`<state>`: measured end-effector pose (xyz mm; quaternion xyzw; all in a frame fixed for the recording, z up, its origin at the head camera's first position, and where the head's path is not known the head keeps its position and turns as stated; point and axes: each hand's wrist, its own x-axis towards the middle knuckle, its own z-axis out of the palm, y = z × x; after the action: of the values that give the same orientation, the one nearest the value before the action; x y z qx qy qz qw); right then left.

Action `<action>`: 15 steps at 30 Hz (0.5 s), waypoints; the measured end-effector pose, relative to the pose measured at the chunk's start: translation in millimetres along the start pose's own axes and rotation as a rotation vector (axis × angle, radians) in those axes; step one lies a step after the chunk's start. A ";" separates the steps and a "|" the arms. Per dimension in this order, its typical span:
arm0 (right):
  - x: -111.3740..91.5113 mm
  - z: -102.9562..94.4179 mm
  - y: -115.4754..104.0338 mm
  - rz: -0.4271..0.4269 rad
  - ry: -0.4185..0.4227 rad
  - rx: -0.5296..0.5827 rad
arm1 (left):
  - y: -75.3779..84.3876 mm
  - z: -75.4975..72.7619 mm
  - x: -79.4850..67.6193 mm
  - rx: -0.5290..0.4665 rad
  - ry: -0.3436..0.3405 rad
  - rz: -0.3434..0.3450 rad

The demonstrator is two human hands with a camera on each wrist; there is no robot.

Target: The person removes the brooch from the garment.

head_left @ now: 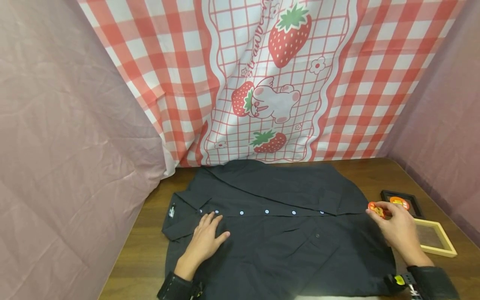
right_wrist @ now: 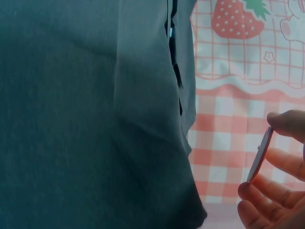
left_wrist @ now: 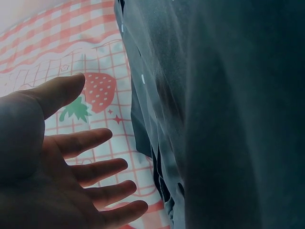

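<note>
A black button-up shirt (head_left: 262, 250) lies spread sideways on the table, its collar to the left and a row of pale buttons running across it. My left hand (head_left: 204, 239) is at the shirt near the collar, fingertips by the buttons; in the left wrist view its fingers are extended and hold nothing. Over the shirt's right end, my right hand (head_left: 399, 229) pinches a round red-orange badge (head_left: 376, 209) between thumb and fingers. The right wrist view shows the badge (right_wrist: 259, 155) edge-on, thin, with a small bump on one face.
To the right of the shirt sits a black frame (head_left: 416, 205) with an orange round piece (head_left: 399, 203) in it. Nearer stands a pale yellow frame (head_left: 447, 237), partly behind the right hand. A strawberry-print checked cloth (head_left: 337, 125) hangs at the back; pink cloth (head_left: 75, 146) closes the sides.
</note>
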<state>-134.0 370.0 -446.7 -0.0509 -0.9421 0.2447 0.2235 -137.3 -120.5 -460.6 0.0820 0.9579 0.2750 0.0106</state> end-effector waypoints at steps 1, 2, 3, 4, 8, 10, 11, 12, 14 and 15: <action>1.2 -1.1 1.1 -0.006 0.006 -0.001 | -0.3 -0.5 0.2 0.000 0.002 0.001; 2.0 -2.2 2.1 -0.010 0.010 -0.004 | -0.5 -1.0 0.5 0.000 0.003 0.000; 3.0 -3.6 3.4 -0.015 0.013 -0.011 | -0.7 -1.4 0.7 0.001 0.005 0.001; 3.2 -4.7 4.9 -0.020 0.017 -0.015 | -1.0 -1.7 0.9 -0.001 0.007 0.002; 2.7 -8.5 12.9 -0.016 0.023 -0.033 | -2.7 -2.0 1.7 -0.004 0.008 0.001; 1.3 -9.6 17.5 -0.001 0.016 -0.042 | -2.8 -2.3 1.7 -0.008 0.003 -0.001; 0.8 -10.0 19.8 0.007 0.015 -0.047 | -3.2 -2.1 1.7 -0.006 0.000 -0.001; 0.3 -10.4 21.8 0.015 0.012 -0.051 | -3.4 -2.0 1.8 -0.006 -0.003 -0.003; 0.2 -11.4 25.5 0.029 0.006 -0.054 | -3.5 -2.3 1.5 -0.005 -0.006 -0.004; 0.3 -12.0 27.1 0.036 0.004 -0.056 | -3.7 -2.4 1.4 -0.006 -0.005 -0.002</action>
<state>-129.3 399.0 -450.3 -0.0745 -0.9472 0.2220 0.2193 -139.4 -124.6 -460.5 0.0815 0.9571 0.2778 0.0135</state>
